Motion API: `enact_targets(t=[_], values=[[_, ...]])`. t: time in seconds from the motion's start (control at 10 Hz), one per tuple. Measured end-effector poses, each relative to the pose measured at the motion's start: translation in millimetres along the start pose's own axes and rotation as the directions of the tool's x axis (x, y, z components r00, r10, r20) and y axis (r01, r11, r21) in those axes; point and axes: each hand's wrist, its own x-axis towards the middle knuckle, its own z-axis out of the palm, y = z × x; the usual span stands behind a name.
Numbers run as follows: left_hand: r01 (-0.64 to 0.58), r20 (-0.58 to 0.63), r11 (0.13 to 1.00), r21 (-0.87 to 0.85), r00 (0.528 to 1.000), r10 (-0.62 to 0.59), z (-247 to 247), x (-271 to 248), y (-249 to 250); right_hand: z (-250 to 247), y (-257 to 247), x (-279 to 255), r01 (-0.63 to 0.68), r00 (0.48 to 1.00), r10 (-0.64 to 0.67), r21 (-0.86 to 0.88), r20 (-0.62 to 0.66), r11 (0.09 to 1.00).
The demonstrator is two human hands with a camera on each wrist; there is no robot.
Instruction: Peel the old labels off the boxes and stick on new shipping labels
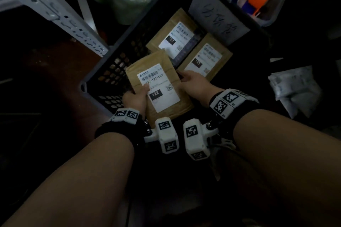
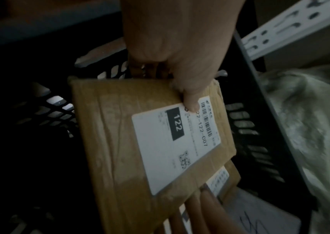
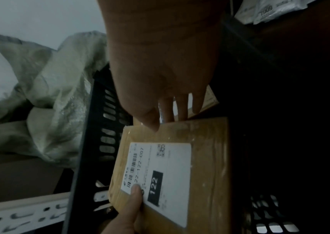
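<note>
the flat brown cardboard box point(image 1: 158, 86) with a white shipping label point(image 1: 158, 87) is over the black plastic crate point(image 1: 110, 72); the left hand point(image 1: 134, 97) and right hand point(image 1: 193, 83) both grip its edges.

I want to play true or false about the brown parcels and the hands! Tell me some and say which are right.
1. Both hands hold the same brown parcel. True: the left hand and the right hand grip opposite edges.
2. The left thumb presses on its white label. True.
3. The label's black patch reads 999. False: it reads 122.
4. The black crate holds no other parcels. False: two more labelled parcels lie in it.
</note>
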Motion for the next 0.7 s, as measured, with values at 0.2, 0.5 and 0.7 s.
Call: enact_targets(t=[0.2, 0.5, 0.7], values=[[0.013, -0.19, 0.998, 0.06, 0.982, -0.001, 8, 33, -2, 3, 1, 24, -0.042, 0.993, 0.033, 0.072, 0.117, 0.996], [0.2, -0.07, 0.978, -0.06, 0.977, -0.204, 28, 69, 4, -4, -13, 80, 0.117, 0.984, -0.089, -0.185, 0.154, 0.976], [0.15, 0.012, 0.989, -0.005, 0.989, -0.15, 38, 59, 16, -43, -5, 73, 0.132, 0.99, -0.137, -0.107, -0.036, 0.985]])
